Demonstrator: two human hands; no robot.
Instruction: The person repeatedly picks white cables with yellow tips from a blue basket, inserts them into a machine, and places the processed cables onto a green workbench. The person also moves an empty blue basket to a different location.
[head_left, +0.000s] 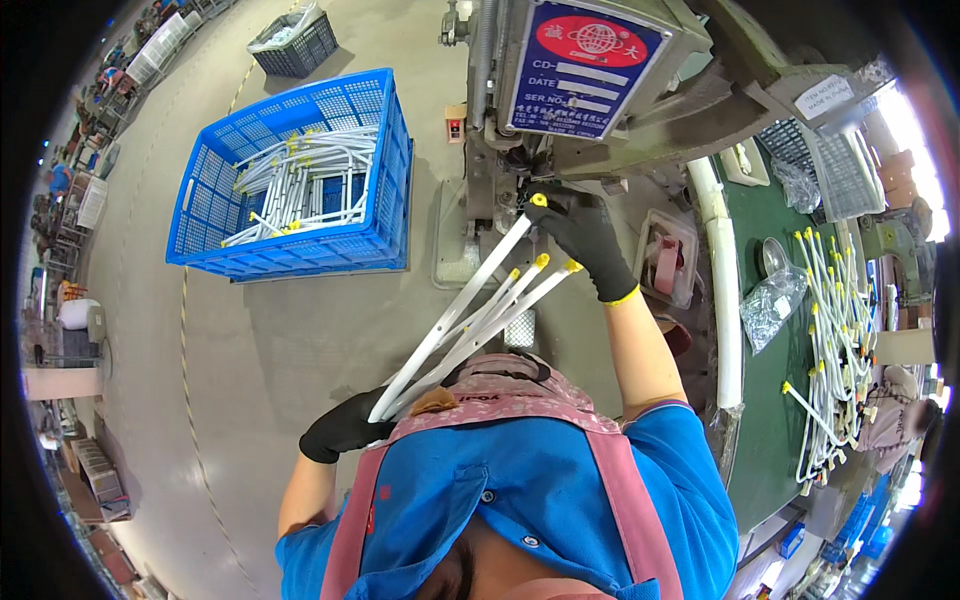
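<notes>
White metal tube frames with yellow end caps slant across my lap, their tips fanned toward the machine. My left hand, in a black glove, is closed round their lower ends beside my apron. My right hand, in a black glove with a yellow cuff, grips the upper end of the foremost frame near its cap. That end sits just beneath the working head of a grey-green press-like machine. The right fingertips are partly hidden against the dark machine parts.
A blue plastic crate with similar tube frames stands on the floor ahead left. A dark crate is behind it. More white frames lie on the green table at right. A pale bin stands beside the machine.
</notes>
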